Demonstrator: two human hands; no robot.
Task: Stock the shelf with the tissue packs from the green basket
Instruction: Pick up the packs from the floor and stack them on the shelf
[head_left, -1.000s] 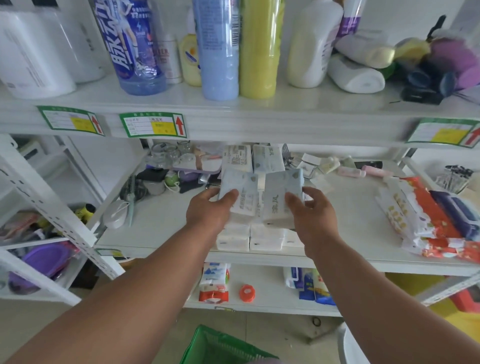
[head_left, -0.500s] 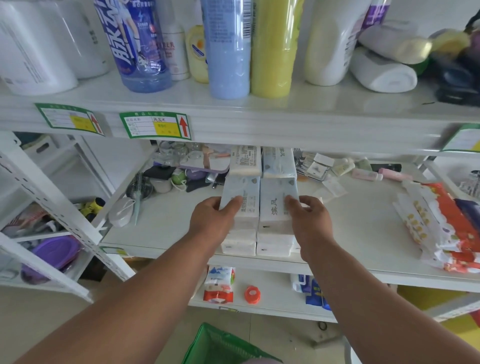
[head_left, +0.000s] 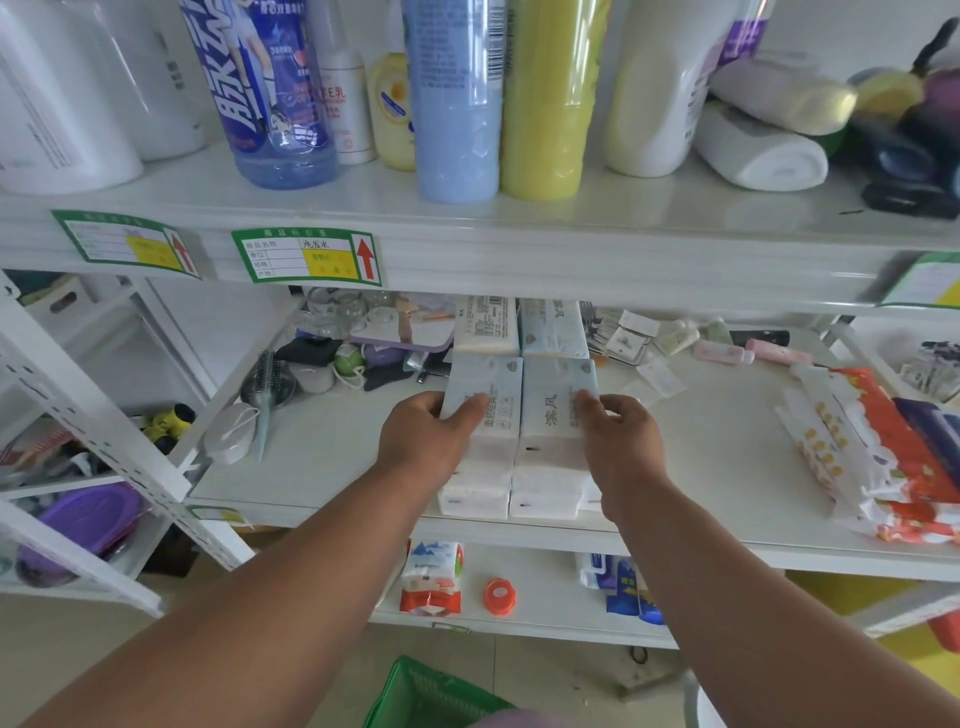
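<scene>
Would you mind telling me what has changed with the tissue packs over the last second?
Both hands, left hand and right hand, lowered the two tilted tissue packs until they lie flat, side by side, on the stack at the shelf front. Both hands still grip them. The other goods stayed put.

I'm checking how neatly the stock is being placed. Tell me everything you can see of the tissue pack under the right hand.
The tissue pack under the right hand is a flat, rectangular soft pack in glossy white-to-pale-blue plastic wrap, printed with grey characters. It lies flat on top of a stack of white packs on the middle shelf, side by side with the pack under the left hand. The right hand holds its right edge, thumb on top. More packs sit behind it.
</scene>
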